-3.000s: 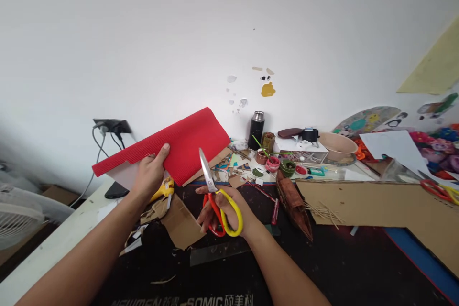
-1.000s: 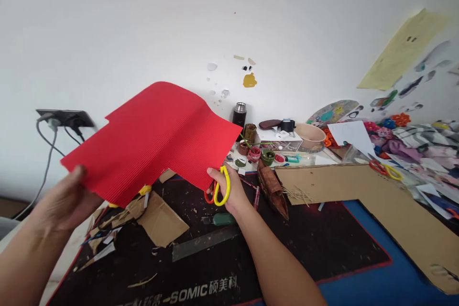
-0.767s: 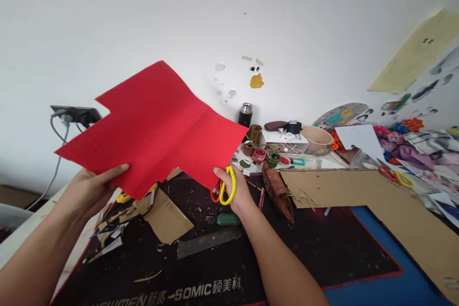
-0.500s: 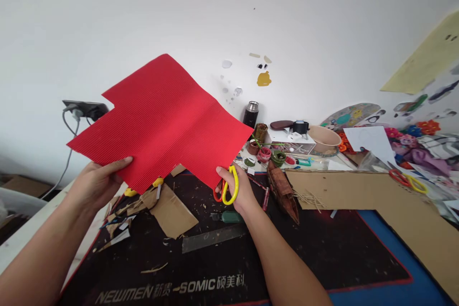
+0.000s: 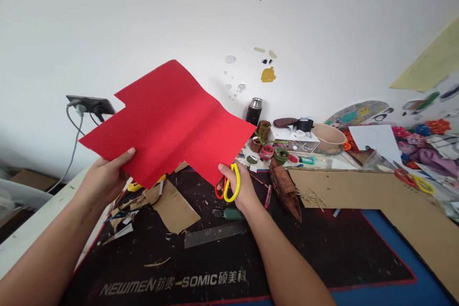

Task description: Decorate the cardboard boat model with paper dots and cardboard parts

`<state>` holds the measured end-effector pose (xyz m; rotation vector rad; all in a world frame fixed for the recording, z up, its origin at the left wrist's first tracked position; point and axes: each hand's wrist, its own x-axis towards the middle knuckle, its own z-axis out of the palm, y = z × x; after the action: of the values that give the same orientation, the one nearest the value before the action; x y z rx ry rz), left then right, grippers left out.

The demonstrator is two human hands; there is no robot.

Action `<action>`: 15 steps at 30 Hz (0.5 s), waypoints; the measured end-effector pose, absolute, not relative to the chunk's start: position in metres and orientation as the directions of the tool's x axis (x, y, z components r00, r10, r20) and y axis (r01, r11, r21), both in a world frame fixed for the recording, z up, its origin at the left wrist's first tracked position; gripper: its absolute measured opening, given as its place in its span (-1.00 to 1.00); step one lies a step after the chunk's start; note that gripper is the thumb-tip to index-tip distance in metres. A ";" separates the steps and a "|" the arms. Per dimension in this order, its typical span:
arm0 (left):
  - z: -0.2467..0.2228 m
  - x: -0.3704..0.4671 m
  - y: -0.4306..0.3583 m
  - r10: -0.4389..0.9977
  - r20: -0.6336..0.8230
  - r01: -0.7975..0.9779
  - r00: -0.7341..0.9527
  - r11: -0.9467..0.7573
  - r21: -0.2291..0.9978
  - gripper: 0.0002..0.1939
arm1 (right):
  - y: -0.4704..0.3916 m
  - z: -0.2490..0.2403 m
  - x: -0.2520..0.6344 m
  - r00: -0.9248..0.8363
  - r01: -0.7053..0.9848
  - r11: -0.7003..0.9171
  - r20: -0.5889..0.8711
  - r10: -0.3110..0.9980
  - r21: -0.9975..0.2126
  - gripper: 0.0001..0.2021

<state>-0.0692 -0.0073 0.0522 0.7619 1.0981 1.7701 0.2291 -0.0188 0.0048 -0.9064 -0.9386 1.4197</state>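
A large sheet of red corrugated paper [image 5: 179, 119] with notched corners is held up in front of me, slanting across the view. My left hand [image 5: 107, 174] pinches its lower left edge, thumb on top and fingers behind. At the lower right edge, my right hand [image 5: 242, 189] is closed round a pair of scissors [image 5: 234, 184] with one yellow and one red handle loop. That hand's thumb also lies against the paper's edge. The blades are hidden from view.
Below lies a black mat [image 5: 201, 267] with a clear ruler [image 5: 211, 234], a green-handled tool [image 5: 232, 213] and brown card scraps [image 5: 177, 208]. A brown model boat [image 5: 285, 189], cardboard [image 5: 333, 184], paint jars [image 5: 280, 155], a flask [image 5: 254, 111] and second scissors [image 5: 423, 185] sit further right.
The whole scene has shifted slightly right as my view turned a little. Both hands keep their hold, and the red paper is slightly lower and further right in view.
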 end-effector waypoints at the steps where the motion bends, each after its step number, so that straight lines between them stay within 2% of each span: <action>1: 0.054 -0.067 -0.008 0.908 0.031 -0.379 -0.418 -0.205 0.902 -0.66 | -0.019 0.004 0.229 -0.054 -0.382 -0.027 -0.007 0.999 -0.924 -0.51; 4: 0.062 -0.057 -0.012 0.906 -0.071 -0.461 -0.418 -0.145 0.875 -0.77 | -0.018 0.002 0.229 -0.060 -0.383 -0.012 0.012 0.998 -0.923 -0.54; 8: 0.079 -0.044 -0.020 0.888 -0.237 -0.527 -0.394 -0.007 0.850 -0.68 | -0.018 0.001 0.228 -0.063 -0.388 -0.018 0.007 0.998 -0.921 -0.52; 11: 0.089 -0.034 -0.028 0.879 -0.307 -0.495 -0.366 0.096 0.864 -0.72 | -0.019 0.001 0.226 -0.076 -0.402 -0.033 -0.003 0.997 -0.915 -0.50; 15: 0.093 -0.019 -0.040 0.828 -0.488 -0.380 -0.276 0.372 0.847 -0.80 | -0.017 0.000 0.224 -0.096 -0.432 -0.062 -0.023 0.995 -0.900 -0.46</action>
<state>-0.0192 -0.0396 0.0928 0.4386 1.4046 1.2391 0.2237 -0.0167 -0.0001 -0.8566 -0.9095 1.4846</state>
